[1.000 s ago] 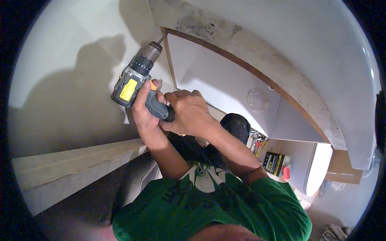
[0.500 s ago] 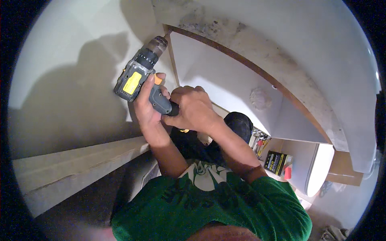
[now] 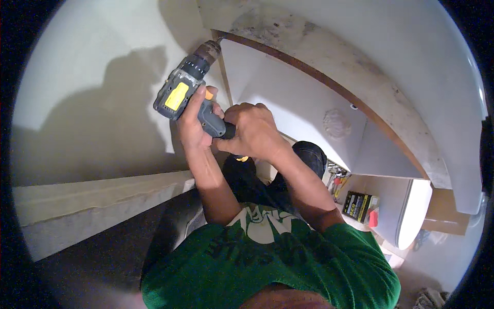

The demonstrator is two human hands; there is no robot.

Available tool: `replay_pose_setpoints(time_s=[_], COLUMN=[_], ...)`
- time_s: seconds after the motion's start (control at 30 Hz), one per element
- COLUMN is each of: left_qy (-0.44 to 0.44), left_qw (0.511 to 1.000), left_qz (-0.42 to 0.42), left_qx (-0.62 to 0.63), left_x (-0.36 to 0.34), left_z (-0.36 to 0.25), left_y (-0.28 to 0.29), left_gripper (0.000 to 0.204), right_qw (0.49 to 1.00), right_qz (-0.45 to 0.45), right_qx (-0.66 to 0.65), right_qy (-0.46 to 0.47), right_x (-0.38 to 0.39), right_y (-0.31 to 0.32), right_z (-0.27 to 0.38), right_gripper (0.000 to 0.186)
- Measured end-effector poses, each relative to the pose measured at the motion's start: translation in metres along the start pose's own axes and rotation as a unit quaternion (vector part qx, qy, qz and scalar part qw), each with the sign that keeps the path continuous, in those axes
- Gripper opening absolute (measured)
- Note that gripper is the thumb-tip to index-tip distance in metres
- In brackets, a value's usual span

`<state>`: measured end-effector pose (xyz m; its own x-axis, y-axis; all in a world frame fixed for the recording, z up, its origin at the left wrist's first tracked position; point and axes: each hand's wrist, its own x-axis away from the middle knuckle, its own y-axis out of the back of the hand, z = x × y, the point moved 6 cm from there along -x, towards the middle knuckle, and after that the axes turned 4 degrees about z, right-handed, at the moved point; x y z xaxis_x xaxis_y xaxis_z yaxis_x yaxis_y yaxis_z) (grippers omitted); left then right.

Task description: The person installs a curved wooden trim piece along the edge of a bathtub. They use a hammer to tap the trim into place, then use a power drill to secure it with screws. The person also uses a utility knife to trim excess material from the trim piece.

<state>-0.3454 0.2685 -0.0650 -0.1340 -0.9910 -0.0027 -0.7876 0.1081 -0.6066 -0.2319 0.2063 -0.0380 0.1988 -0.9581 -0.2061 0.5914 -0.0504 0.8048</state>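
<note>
A grey and black cordless drill (image 3: 194, 67) with a yellow label points up and to the right. My left hand (image 3: 191, 126) is wrapped around its grip, with fingers by the orange trigger. At the lower end of the handle, my right hand (image 3: 254, 129) is closed around the dark base and partly covers it. The drill's chuck (image 3: 210, 50) is close to the left end of a curved brown wooden edge (image 3: 309, 77). A short bit reaches that corner, where the edge meets the pale wall (image 3: 103, 46); its tip is hard to make out.
Above the wooden edge curves a stained pale rim (image 3: 381, 77) under a smooth white surface. Below it is a white recess (image 3: 288, 98). To the right lie hand tools (image 3: 337, 183), a black and yellow box (image 3: 356, 205) and cardboard (image 3: 445, 212). A pale ledge (image 3: 103, 206) runs along the left.
The drill and both hands have shifted slightly up and to the right in the view. The chuck now sits a little nearer the wooden edge. Both hands keep their grip.
</note>
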Motion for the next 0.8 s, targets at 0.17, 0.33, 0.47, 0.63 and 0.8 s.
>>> replay_pose_setpoints(time_s=[0.17, 0.33, 0.47, 0.63, 0.8], left_qy=[0.013, -0.004, -0.002, -0.015, -0.015], left_qw=[1.0, 1.0, 1.0, 1.0, 1.0], left_qz=[-0.004, -0.019, -0.014, -0.004, -0.01], left_qx=[-0.001, -0.018, 0.008, -0.026, -0.011], left_x=[0.0013, 0.0018, 0.0035, 0.0043, 0.0053], left_z=[-0.0004, -0.0002, 0.0038, -0.0025, -0.0034], left_y=[-0.001, 0.0015, 0.0008, -0.0018, -0.0022], left_gripper=[0.025, 0.022, 0.02, 0.021, 0.023], right_qw=[1.0, 0.999, 0.999, 0.999, 0.999], right_qz=[0.025, 0.037, 0.036, 0.031, 0.045], right_qx=[0.005, 0.004, 0.013, -0.016, -0.011], right_qy=[-0.011, -0.007, -0.011, 0.0, -0.009], right_x=[-0.0016, -0.0016, 0.0004, 0.0007, -0.0019], right_y=[-0.0013, 0.0024, 0.0032, 0.0048, 0.0033], right_z=[-0.0005, 0.0015, -0.0002, 0.0007, 0.0021], right_gripper=[0.038, 0.039, 0.042, 0.04, 0.041])
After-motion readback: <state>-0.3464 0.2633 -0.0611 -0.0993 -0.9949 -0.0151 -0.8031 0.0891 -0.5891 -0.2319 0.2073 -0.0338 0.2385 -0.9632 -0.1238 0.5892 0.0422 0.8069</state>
